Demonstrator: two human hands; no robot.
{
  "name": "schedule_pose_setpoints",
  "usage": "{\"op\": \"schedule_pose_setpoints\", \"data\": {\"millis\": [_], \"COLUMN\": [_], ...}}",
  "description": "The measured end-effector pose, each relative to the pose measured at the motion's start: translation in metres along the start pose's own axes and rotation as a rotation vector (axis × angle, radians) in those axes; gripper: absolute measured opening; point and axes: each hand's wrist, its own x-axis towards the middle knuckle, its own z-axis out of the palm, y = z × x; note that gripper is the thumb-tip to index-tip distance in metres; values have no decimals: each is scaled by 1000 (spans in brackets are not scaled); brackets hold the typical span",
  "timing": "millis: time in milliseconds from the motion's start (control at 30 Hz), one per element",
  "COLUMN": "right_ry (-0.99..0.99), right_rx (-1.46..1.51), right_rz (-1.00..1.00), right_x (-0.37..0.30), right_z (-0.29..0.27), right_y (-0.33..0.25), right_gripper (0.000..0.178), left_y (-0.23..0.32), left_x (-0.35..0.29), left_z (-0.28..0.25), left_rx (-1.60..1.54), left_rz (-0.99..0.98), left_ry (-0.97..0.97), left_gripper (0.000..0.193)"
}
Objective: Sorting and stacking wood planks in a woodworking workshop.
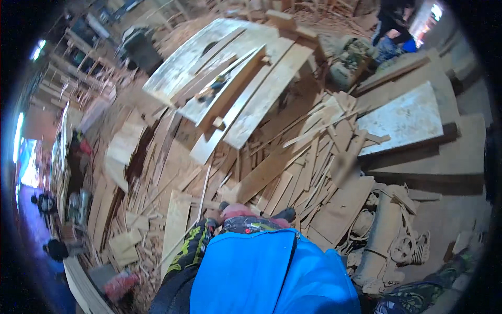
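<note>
My left arm, in a black and yellow-green patterned sleeve, reaches forward beside my blue top. My left hand is small and blurred in front of my body; its fingers cannot be made out. Close by it runs a long thin wooden strip, but whether the hand grips it is unclear. At the lower right a similar dark patterned sleeve stretches out to the side, and no right hand shows beyond it. Wood offcuts lie heaped around my feet.
Ahead stands a worktable bearing long boards and a small tool. Right of it, a pale panel lies on stacked sheets. A dusty machine with a cylinder sits at the lower right. Another person is at the far right.
</note>
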Motion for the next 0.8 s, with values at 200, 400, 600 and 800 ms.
{"op": "schedule_pose_setpoints", "data": {"millis": [200, 400, 600, 800], "right_ry": [-1625, -2093, -1406, -1412], "right_rx": [733, 1482, 1587, 1595], "right_rz": [-894, -1110, -1673, -1669], "right_x": [-527, -564, -511, -496], "right_z": [-83, -433, -569, -636], "right_y": [-250, -479, -602, -646], "right_gripper": [68, 62, 52, 48], "left_y": [-70, -186, -416, -511], "left_x": [-38, -93, -130, -139], "left_z": [-7, 13, 31, 77], "left_rx": [-483, -478, -899, -1432], "left_rz": [117, 62, -573, -749], "left_ry": [280, 407, 635, 941], "left_gripper": [52, 43, 43, 40]}}
